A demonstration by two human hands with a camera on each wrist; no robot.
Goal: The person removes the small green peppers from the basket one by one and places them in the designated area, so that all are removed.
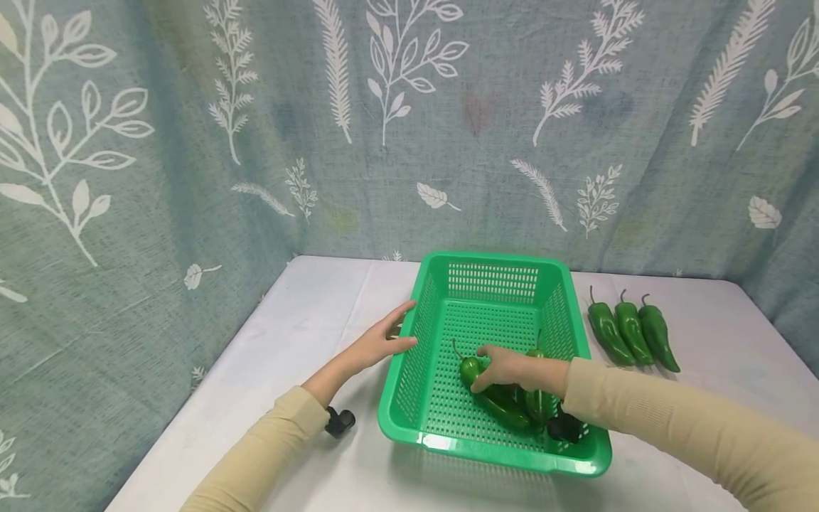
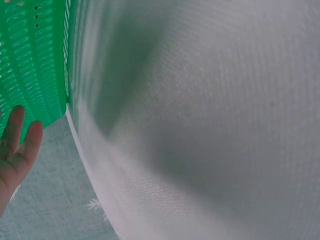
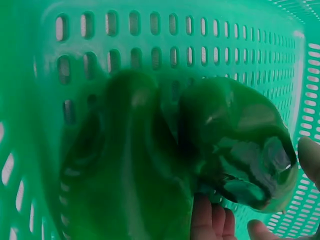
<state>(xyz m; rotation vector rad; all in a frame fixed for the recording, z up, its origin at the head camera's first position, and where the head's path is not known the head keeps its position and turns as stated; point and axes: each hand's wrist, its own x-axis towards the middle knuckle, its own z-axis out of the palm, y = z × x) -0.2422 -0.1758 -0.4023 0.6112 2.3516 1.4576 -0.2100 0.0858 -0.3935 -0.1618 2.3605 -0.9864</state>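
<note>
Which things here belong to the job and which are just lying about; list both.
Likely the job:
green basket
two peppers inside it
three peppers outside it
left hand
right hand

Just there:
white tabletop
leaf-patterned curtain
black wrist devices

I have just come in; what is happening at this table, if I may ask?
A person's right hand reaches into a green basket, its fingers about one green pepper; whether they grip it, I cannot tell. A second pepper lies beside that one. The left hand is at the basket's left side, fingers extended. Three more peppers lie side by side on the table, right of the basket.
</note>
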